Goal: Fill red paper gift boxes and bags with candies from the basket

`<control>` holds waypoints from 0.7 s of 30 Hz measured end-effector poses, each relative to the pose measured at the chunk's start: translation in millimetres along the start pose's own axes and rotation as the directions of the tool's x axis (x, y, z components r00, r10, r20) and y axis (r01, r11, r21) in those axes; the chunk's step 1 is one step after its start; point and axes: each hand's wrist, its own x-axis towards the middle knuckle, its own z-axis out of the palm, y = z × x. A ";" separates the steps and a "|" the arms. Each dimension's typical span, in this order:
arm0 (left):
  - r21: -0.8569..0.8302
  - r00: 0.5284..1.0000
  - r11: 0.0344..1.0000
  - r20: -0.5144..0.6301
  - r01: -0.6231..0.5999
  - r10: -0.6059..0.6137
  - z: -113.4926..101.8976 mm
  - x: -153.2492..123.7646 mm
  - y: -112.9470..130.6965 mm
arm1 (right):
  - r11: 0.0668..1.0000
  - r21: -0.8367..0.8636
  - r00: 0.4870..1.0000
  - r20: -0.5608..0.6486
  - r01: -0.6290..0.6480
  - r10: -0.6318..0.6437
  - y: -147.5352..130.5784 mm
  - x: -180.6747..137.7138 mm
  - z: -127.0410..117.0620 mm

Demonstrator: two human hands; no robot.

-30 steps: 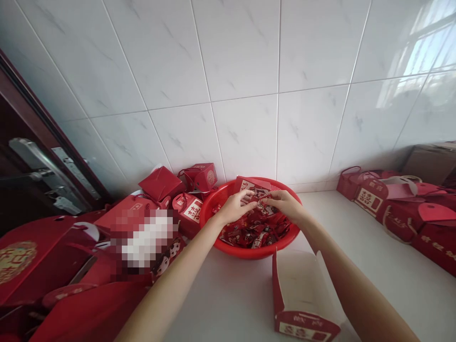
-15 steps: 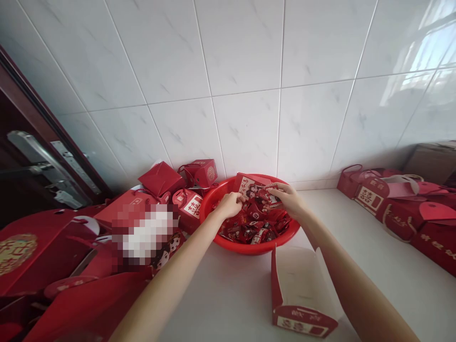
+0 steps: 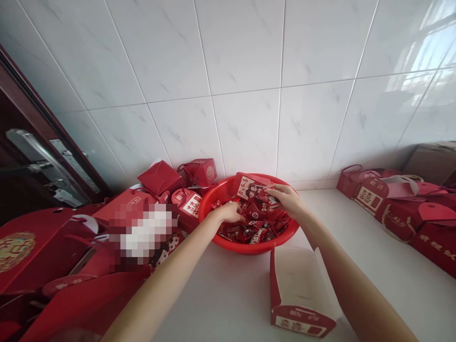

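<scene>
A red plastic basket (image 3: pixel 218 194) stands on the white counter against the tiled wall, filled with several small red candy packets (image 3: pixel 253 229). My left hand (image 3: pixel 228 212) reaches down into the packets with its fingers curled, gripping among them. My right hand (image 3: pixel 288 199) hovers over the basket's far side and pinches several small red packets (image 3: pixel 268 195) between thumb and fingers. An open red gift box (image 3: pixel 301 289) with a white inside lies on the counter in front of the basket, under my right forearm.
Folded and assembled red gift boxes (image 3: pixel 160 183) pile up on the left, next to a dark door with a metal handle (image 3: pixel 32 159). More red boxes with handles (image 3: pixel 399 202) line the right side of the counter (image 3: pixel 221 289).
My left hand has moved away from my right hand, down and left into the candy packets. My right hand has stayed over the basket holding its packets.
</scene>
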 end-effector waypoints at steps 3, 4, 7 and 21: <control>0.045 0.998 0.999 0.058 -0.015 0.013 0.3 1.5 1.6 | 0.999 0.020 0.999 0.028 0.026 -0.027 3.4 2.2 -1.0; 0.047 0.998 0.999 0.062 -0.010 0.007 0.5 2.2 2.2 | 0.999 0.026 0.999 0.034 0.031 -0.031 4.2 2.7 -1.2; 0.045 0.997 0.999 0.071 0.015 -0.018 1.2 3.3 4.3 | 0.999 0.027 0.999 0.017 0.031 -0.032 4.8 3.4 -1.6; -0.166 0.938 0.982 -0.346 -0.086 0.024 -4.9 -4.0 8.6 | 0.999 0.050 0.999 0.042 0.016 -0.018 4.0 2.5 -2.7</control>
